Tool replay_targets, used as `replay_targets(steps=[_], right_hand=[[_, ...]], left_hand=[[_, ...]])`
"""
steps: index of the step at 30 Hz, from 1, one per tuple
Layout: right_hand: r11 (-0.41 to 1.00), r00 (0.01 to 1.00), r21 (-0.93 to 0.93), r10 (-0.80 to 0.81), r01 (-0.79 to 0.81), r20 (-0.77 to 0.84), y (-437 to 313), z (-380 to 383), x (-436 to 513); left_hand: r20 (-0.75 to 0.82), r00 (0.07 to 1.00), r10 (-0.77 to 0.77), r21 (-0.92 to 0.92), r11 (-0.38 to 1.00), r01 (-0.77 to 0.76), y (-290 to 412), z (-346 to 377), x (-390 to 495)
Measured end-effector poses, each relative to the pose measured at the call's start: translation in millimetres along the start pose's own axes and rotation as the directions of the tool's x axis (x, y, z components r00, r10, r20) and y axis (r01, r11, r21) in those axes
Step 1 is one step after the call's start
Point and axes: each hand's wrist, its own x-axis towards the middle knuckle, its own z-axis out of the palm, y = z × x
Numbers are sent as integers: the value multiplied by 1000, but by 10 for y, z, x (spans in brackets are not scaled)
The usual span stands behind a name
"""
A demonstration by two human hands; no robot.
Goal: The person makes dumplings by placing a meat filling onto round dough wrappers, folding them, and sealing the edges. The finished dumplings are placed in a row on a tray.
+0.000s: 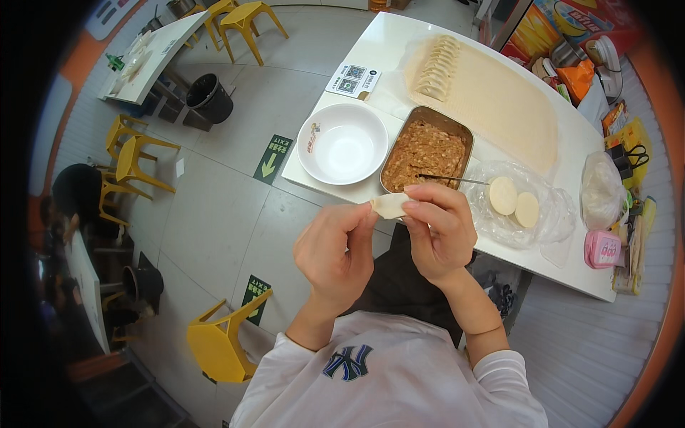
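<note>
Between my two hands is a folded dumpling (390, 206), held in the air in front of the table edge. The thumb and forefinger of my left hand (340, 249) pinch its left end. Fingers and thumb of my right hand (441, 230) grip its right end. Just beyond, a metal tray of minced filling (428, 150) has a thin dark-ended utensil (452, 178) lying across it. To the right, round dough wrappers (503, 196) in two stacks rest on a clear plastic bag (481, 227). A row of finished dumplings (439, 67) lies on a beige mat (497, 96) at the back.
A white bowl (342, 144) sits at the table's left corner, near a card with printed codes (354, 80). Along the right wall are a pink case (603, 249), a plastic bag (602, 190) and scissors (637, 155). A yellow stool (222, 342) stands on the floor at left.
</note>
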Motion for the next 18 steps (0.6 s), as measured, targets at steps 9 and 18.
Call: replay_targets(steps=[9, 18], right_hand=[[999, 999, 22, 41, -41, 5, -20, -38, -3], [1000, 1000, 19, 21, -21, 23, -51, -24, -1]], left_hand=[[71, 989, -133, -70, 988, 138, 46, -61, 52], [28, 985, 171, 29, 985, -172, -34, -1, 58]])
